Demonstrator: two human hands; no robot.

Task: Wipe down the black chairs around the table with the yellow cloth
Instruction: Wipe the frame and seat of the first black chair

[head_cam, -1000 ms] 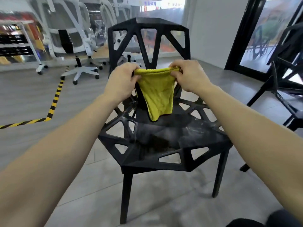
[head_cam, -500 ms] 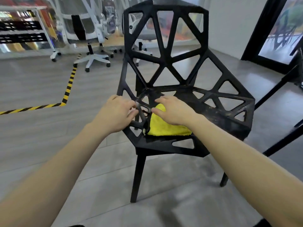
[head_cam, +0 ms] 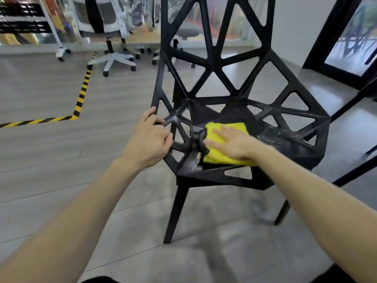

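A black chair (head_cam: 271, 58) with a lattice of triangular holes stands in front of me on grey floor. The yellow cloth (head_cam: 222, 156), folded, lies on the left front part of its dusty seat. My right hand (head_cam: 232, 144) presses flat on the cloth with straight fingers. My left hand (head_cam: 150, 139) grips the left edge strut of the seat frame, fingers curled round it.
White office chairs (head_cam: 110, 27) on castors stand at the back left, next to a white shelf (head_cam: 26, 23). Yellow-black tape (head_cam: 80, 99) runs across the floor on the left. Another black chair's legs (head_cam: 355, 166) reach in from the right, before a black-framed glass door (head_cam: 346, 37).
A second ago both hands held the cloth up in front of the backrest. It now lies on the seat under my right hand, and my left hand has taken hold of the seat edge.
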